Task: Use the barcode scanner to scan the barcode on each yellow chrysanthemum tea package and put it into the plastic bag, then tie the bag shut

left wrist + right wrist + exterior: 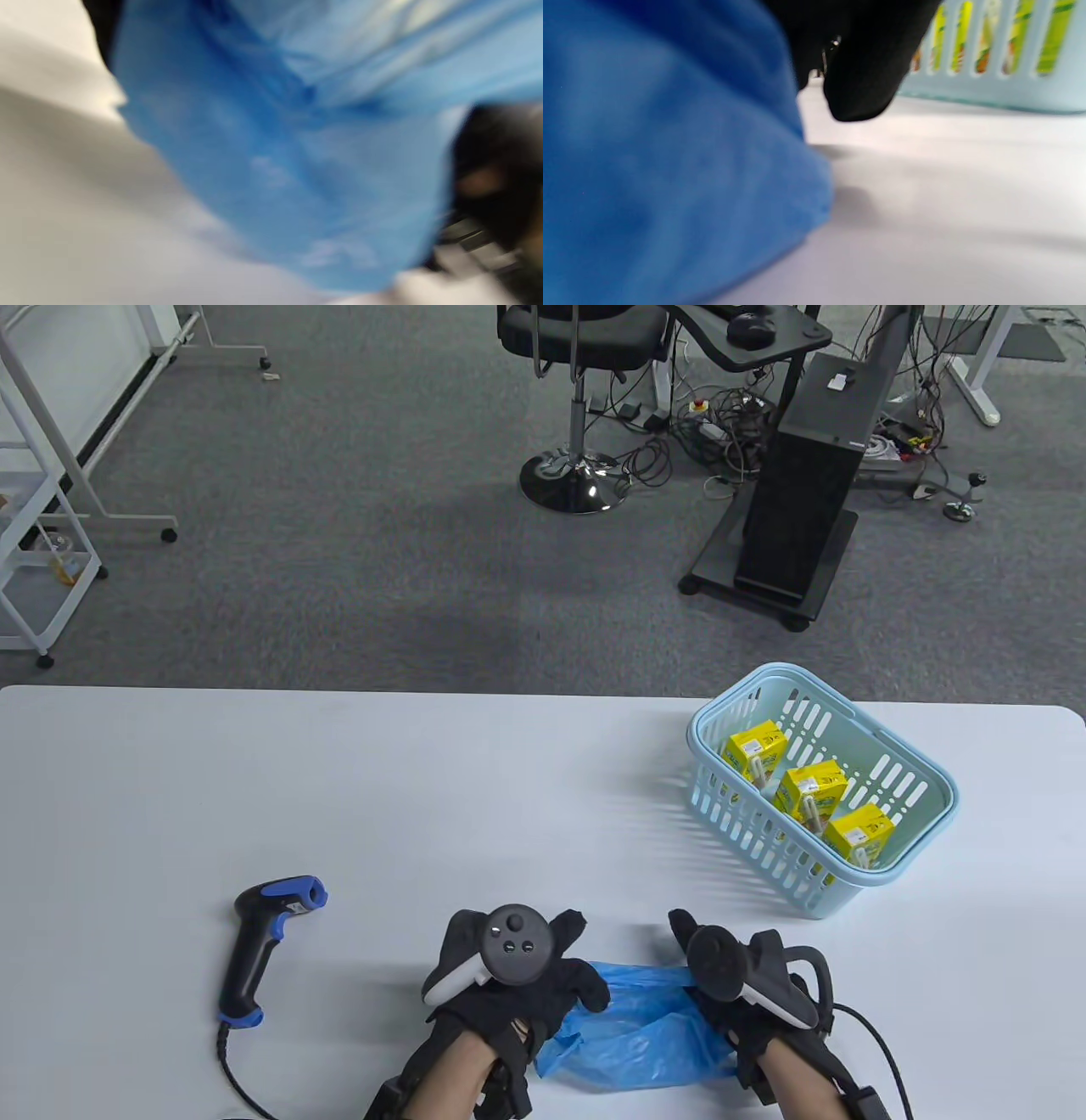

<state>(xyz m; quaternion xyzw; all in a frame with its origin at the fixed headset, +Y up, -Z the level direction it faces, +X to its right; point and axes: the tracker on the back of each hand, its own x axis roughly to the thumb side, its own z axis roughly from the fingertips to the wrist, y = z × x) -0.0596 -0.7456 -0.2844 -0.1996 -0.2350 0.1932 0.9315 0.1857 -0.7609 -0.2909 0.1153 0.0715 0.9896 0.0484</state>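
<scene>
The plastic bag [636,1027] is spread on the worktop [424,797] between the left hand [509,984] and the right hand [738,984], touched by both. The barcode scanner [263,942] is laid to the left of the left hand. Beyond the right hand, further right, the basket [899,874] is placed, with three tea packages [813,791] held inside it.

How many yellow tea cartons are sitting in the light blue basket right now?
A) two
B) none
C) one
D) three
D: the table view shows three yellow tea cartons inside the light blue basket, none yet in the blue plastic bag.
</scene>
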